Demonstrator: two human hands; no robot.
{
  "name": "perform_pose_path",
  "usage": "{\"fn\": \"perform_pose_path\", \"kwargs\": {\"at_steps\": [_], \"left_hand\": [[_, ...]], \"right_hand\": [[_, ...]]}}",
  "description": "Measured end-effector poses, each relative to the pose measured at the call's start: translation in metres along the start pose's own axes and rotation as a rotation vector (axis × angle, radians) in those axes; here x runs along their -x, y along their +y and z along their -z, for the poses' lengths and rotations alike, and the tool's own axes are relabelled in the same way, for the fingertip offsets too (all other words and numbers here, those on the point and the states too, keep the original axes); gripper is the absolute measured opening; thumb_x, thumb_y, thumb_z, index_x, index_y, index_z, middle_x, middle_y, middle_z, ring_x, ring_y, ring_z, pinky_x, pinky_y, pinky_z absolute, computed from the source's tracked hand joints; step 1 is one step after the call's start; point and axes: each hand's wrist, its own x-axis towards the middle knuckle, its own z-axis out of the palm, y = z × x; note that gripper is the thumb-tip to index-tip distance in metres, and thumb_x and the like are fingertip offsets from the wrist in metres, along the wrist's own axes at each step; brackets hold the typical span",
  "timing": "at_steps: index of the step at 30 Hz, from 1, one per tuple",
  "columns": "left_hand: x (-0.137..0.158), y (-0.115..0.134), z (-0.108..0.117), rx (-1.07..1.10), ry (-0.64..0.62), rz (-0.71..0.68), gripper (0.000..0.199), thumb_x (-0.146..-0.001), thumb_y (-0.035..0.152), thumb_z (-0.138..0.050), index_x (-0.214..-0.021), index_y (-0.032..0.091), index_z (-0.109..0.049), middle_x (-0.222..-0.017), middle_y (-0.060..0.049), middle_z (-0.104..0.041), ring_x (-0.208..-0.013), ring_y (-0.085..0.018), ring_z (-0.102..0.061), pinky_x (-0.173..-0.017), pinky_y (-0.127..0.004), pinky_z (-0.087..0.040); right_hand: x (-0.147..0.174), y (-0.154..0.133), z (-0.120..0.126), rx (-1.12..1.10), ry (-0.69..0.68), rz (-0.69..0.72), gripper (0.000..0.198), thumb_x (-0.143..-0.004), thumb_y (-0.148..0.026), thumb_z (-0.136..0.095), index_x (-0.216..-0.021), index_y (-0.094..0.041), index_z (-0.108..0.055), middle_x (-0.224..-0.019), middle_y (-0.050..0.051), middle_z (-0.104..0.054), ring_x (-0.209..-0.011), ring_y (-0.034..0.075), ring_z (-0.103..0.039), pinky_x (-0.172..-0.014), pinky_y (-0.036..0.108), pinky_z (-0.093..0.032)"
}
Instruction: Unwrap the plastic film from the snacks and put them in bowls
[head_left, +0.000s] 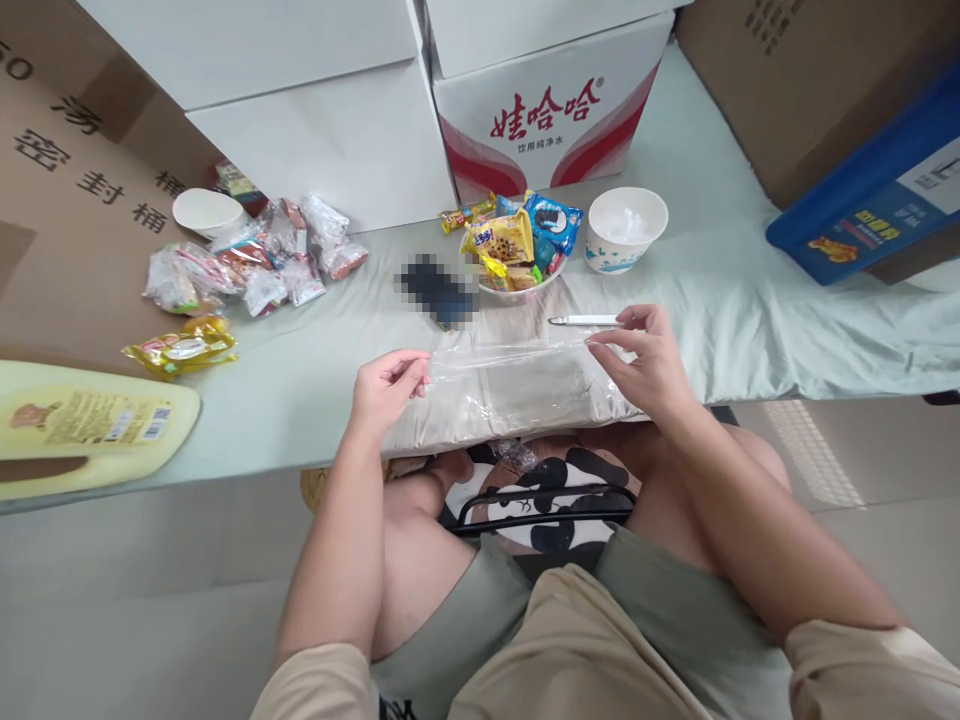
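Observation:
A clear plastic bag [517,385] is stretched flat between my two hands, just over the near edge of the cloth-covered table. My left hand [390,385] pinches its left corner between thumb and fingers. At the opposite corner, my right hand [637,355] grips the film the same way. A slim white pen-like tool [585,320] lies beside the right fingertips; whether they touch it I cannot tell. Beyond the bag sits a bowl [517,294] heaped with wrapped snacks [499,240]. To its right stands a white paper cup [622,245] with something clear inside.
Several snacks in clear wrappers [262,255] lie at the left, near a yellow snack packet [184,348] and a pale yellow jug [97,425]. A blurred dark object [435,290] is left of the bowl. White cartons [555,130] line the back; a blue box [870,190] stands right.

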Motion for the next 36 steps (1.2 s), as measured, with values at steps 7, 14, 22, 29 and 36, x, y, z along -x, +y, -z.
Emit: {"fn": "perform_pose_path", "kwargs": {"at_steps": [7, 14, 22, 29, 36], "left_hand": [[-0.011, -0.001, -0.003, 0.149, 0.246, -0.225, 0.038, -0.069, 0.053, -0.083, -0.071, 0.021, -0.064, -0.1, -0.007, -0.064, -0.098, -0.019, -0.065, -0.081, -0.029, -0.054], [-0.022, 0.011, -0.023, 0.233, 0.026, 0.178, 0.036, -0.077, 0.051, -0.075, -0.086, 0.023, -0.055, -0.047, 0.008, -0.052, -0.034, -0.009, -0.044, -0.035, -0.019, -0.029], [-0.02, 0.025, -0.052, 0.129, -0.419, 0.296, 0.032, -0.077, 0.047, -0.073, -0.087, 0.022, -0.055, -0.042, 0.008, -0.051, -0.033, -0.011, -0.045, -0.033, -0.019, -0.03], [-0.03, 0.016, -0.051, 0.273, -0.201, 0.192, 0.043, -0.08, 0.057, -0.069, -0.102, 0.021, -0.063, -0.067, -0.001, -0.07, -0.061, -0.015, -0.068, -0.057, -0.025, -0.052], [-0.009, 0.012, -0.064, 0.524, -0.517, 0.352, 0.087, -0.074, 0.09, -0.05, -0.126, 0.02, -0.056, -0.092, -0.014, -0.075, -0.086, -0.032, -0.075, -0.07, -0.046, -0.06]], "right_hand": [[0.0, -0.023, 0.019, -0.347, -0.359, -0.22, 0.035, -0.092, -0.054, -0.061, -0.08, -0.022, -0.069, -0.071, 0.004, -0.069, -0.066, 0.02, -0.066, -0.067, 0.037, -0.055], [-0.013, 0.006, 0.026, -0.573, -0.262, -0.405, 0.035, -0.09, -0.055, -0.064, -0.102, -0.023, -0.071, -0.084, 0.004, -0.073, -0.078, 0.017, -0.071, -0.066, 0.029, -0.056], [-0.016, -0.031, -0.041, -0.628, -0.878, -0.153, 0.055, -0.074, -0.044, -0.08, -0.121, -0.021, -0.062, -0.113, 0.01, -0.073, -0.095, 0.021, -0.07, -0.083, 0.037, -0.058], [-0.001, -0.058, -0.038, -0.897, -1.03, -0.251, 0.031, -0.087, -0.049, -0.069, -0.085, -0.019, -0.059, -0.059, -0.006, -0.056, -0.049, 0.008, -0.048, -0.048, 0.023, -0.039], [-0.003, -0.047, -0.048, -0.902, -0.47, -0.488, 0.043, -0.08, -0.06, -0.075, -0.082, -0.022, -0.054, -0.056, -0.006, -0.055, -0.044, 0.007, -0.046, -0.045, 0.024, -0.039]]}}
